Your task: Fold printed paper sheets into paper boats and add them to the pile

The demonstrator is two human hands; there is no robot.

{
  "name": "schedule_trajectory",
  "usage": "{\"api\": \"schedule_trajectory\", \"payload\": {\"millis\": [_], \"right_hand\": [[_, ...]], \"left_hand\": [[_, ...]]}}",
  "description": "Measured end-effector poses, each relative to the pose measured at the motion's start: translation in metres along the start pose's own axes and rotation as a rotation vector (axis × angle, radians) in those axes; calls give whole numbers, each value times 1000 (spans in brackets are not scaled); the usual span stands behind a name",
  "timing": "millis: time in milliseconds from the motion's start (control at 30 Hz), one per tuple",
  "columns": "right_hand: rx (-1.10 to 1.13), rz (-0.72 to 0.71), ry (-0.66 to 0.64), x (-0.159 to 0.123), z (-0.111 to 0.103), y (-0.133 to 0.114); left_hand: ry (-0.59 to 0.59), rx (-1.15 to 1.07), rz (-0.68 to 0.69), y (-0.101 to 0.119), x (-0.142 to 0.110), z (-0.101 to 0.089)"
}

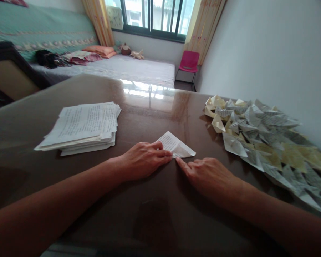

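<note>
A printed sheet of paper (173,145), folded into a small triangular shape, lies on the brown table in front of me. My left hand (148,159) holds its left side down, with the fingers bent together over the paper and the thumb out of sight. From the right, my right hand (204,175) reaches in. Its index finger is stretched out and the tip touches the lower edge of the paper, while the other fingers curl loosely and grip nothing visible.
A stack of printed sheets (82,125) lies on the table (139,125) to the left. Many folded paper boats (256,125) crowd the right side, near the wall. Beyond the table are a bed (149,69), a pink chair (189,61) and a window (163,16).
</note>
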State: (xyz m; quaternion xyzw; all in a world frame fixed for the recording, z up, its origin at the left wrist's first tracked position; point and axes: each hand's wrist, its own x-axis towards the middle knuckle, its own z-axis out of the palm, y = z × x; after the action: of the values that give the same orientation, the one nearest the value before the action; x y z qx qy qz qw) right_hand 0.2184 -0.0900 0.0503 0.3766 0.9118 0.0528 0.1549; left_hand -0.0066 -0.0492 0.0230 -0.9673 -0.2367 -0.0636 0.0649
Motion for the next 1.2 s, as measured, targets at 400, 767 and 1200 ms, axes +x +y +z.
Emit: {"api": "schedule_trajectory", "payload": {"millis": [400, 767, 1200], "right_hand": [[51, 116, -41, 2, -3, -1], [15, 177, 120, 2, -5, 10], [35, -25, 337, 27, 26, 37]], "left_hand": [[5, -18, 2, -1, 0, 1], [34, -22, 7, -3, -1, 4], [-3, 114, -125, -20, -7, -7]]}}
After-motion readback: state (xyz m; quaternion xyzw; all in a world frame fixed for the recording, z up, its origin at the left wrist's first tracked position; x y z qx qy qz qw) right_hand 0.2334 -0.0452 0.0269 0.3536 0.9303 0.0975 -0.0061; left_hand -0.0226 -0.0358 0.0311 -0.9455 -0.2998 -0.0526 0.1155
